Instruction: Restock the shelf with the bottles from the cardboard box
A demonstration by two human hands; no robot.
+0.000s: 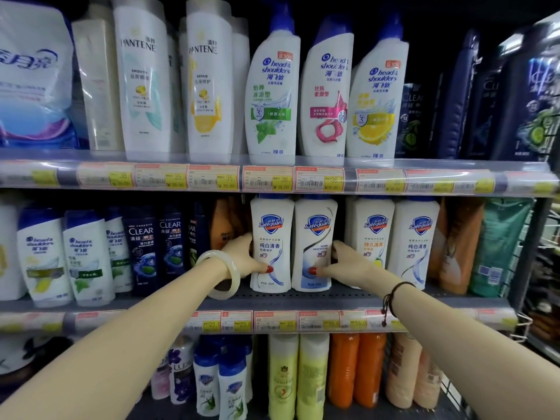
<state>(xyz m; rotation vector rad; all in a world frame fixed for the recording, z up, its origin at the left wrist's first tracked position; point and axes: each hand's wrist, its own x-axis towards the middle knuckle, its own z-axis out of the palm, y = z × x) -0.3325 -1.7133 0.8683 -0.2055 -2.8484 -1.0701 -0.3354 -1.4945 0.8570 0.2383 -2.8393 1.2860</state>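
Observation:
Two white Safeguard bottles with blue caps stand upright side by side on the middle shelf point(303, 297). My left hand point(242, 256) wraps the left side of the left Safeguard bottle point(272, 234), thumb on its front. My right hand point(345, 263) grips the right side of the right Safeguard bottle point(315, 234), thumb on its lower front. Both bottles rest on the shelf, touching each other. The cardboard box is out of view.
Two more Safeguard bottles point(394, 237) stand just to the right, then orange bottles point(457, 244). Dark Clear bottles point(157, 247) and orange bottles stand to the left. The upper shelf holds Pantene and Head & Shoulders bottles point(272, 92). The lower shelf carries several yellow and orange bottles.

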